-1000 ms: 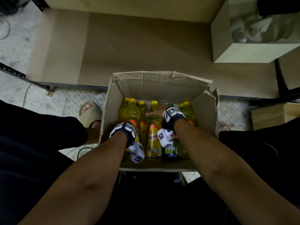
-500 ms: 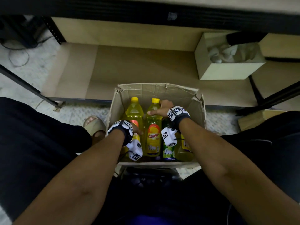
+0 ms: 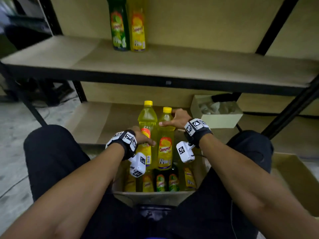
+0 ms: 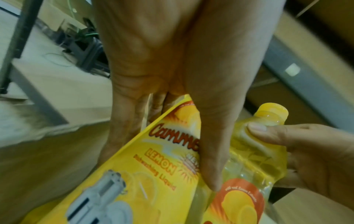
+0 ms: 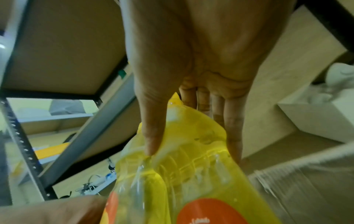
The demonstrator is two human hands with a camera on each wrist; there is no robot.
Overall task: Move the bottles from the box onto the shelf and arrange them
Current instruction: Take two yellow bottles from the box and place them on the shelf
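Note:
Two yellow lemon-liquid bottles are lifted side by side above the cardboard box [image 3: 151, 195]. My left hand [image 3: 143, 137] grips the left bottle [image 3: 147, 118] around its labelled body, thumb across the label [image 4: 208, 159]. My right hand [image 3: 174, 118] grips the right bottle [image 3: 165, 145] around its shoulder below the yellow cap, thumb in front and fingers behind [image 5: 193, 145]. Several more yellow and green bottles [image 3: 160, 182] stand in the box below. On the middle shelf board [image 3: 189, 64] a green bottle [image 3: 119, 26] and a yellow bottle [image 3: 138, 26] stand upright, touching.
A small open carton [image 3: 219, 116] with pale stuffing sits on the lower shelf board [image 3: 103, 121], right of the lifted bottles. Black shelf posts [image 3: 283, 21] stand at both sides. Another open cardboard box [image 3: 296, 180] lies on the floor at the right. My knees flank the bottle box.
Both hands have lifted their bottles up out of the box. The head view has tilted upward, bringing the middle shelf and its two standing bottles into sight.

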